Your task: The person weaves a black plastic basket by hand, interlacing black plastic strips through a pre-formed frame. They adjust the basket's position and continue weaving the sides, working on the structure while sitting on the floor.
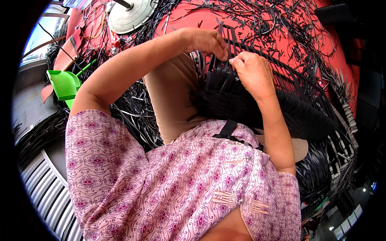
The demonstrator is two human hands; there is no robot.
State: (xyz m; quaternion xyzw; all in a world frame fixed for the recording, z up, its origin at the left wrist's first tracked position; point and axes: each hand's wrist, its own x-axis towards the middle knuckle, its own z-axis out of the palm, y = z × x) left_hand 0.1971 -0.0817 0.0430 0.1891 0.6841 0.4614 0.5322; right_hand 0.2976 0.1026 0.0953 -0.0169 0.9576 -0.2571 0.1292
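Observation:
A black woven basket leans tilted across my lap, its lower wall tightly plaited and long loose strips standing out from its upper edge. At its far left corner, my left hand pinches a black strip between thumb and fingers. Close beside it, my right hand has its fingertips closed on the same spot, where the strips come out of the weave. A small gap separates the two hands. Part of the basket's right side lies behind my right forearm.
Black strip scraps litter the red floor covering ahead. A round pale base with a pole stands at the far left. A green dustpan lies at left, above a slatted metal seat. Bundled black strips are at right.

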